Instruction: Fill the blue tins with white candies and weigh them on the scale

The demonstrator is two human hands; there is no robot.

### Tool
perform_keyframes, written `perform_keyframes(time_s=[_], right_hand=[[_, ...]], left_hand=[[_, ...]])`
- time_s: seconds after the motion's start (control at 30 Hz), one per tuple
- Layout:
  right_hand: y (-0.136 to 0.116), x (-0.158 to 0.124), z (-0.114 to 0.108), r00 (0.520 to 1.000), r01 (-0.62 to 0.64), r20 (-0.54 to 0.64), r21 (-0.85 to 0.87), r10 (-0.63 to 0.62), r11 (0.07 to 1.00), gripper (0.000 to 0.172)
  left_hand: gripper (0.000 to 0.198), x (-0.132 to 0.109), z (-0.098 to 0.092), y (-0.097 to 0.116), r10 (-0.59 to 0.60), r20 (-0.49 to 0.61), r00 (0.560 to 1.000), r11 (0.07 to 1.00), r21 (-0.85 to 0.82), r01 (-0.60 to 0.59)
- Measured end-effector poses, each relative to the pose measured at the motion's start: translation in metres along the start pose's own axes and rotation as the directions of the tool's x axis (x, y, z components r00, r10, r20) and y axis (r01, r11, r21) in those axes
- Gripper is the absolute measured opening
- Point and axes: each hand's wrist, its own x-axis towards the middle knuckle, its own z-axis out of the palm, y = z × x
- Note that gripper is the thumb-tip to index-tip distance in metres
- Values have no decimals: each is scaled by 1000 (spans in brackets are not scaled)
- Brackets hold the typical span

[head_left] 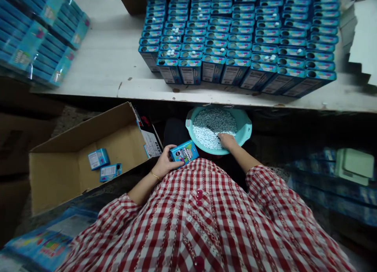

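Observation:
My left hand (165,162) is wrapped round a blue candy box (185,153) with green lettering, held tilted above my lap. My right hand (227,140) reaches over the near rim of a turquoise basin (245,126). Its fingers are closed at the surface of many small white candies (210,135) in the basin. A dark patch lies in the candies by the fingertips; whether it is a tool or shadow is unclear, and what the fingers hold is hidden.
An open cardboard carton (59,166) at the left has two blue boxes (98,158) inside. Rows of upright blue boxes (238,63) stand on the white table (112,59), some with white candies on top. Wrapped packs (38,40) lie at the far left, a pale green lid-like container (355,164) at right.

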Motion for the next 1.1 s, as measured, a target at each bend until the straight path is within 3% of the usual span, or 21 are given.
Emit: perform_keyframes(time_s=[0.1, 0.2, 0.27, 0.37, 0.47, 0.6, 0.7, 0.8, 0.87, 0.97, 1.1], right_hand=[[0, 4, 0, 1000, -3, 30, 59, 1, 998, 36], [-3, 8, 3, 999, 14, 39, 135, -19, 991, 35], [-4, 12, 5, 999, 38, 27, 199, -44, 979, 35], [-1, 18, 8, 997, 75, -10, 323, -76, 944, 36], [7, 21, 7, 995, 98, -60, 459, -79, 883, 33], [20, 13, -1, 994, 103, -96, 610, -56, 786, 32], [35, -4, -16, 994, 102, -108, 742, -31, 662, 33], [51, -28, -39, 995, 84, -102, 893, 16, 442, 30], [58, -44, -58, 996, 74, -89, 928, 25, 366, 30], [57, -62, -87, 998, 64, -69, 918, -1, 391, 28], [41, -69, -119, 999, 26, -33, 807, 0, 591, 21]], left_hand=[[70, -3, 12, -1, -127, -40, 991, 953, -282, 111], [66, 7, 21, 8, -207, -58, 977, 846, -512, 149], [62, 19, 25, 17, -226, -64, 972, 800, -581, 148], [55, 42, 26, 28, -182, -106, 977, 822, -563, 92], [54, 68, 22, 33, -85, -170, 982, 905, -426, 5], [51, 100, 16, 33, 185, -247, 951, 980, -20, -196], [50, 118, 19, 37, 343, -235, 909, 924, 259, -282], [45, 129, 32, 43, 389, -189, 902, 857, 433, -279], [42, 135, 44, 49, 419, -127, 899, 788, 542, -291], [41, 140, 63, 54, 441, -9, 897, 672, 666, -324], [42, 140, 80, 55, 431, 97, 897, 560, 751, -350]])
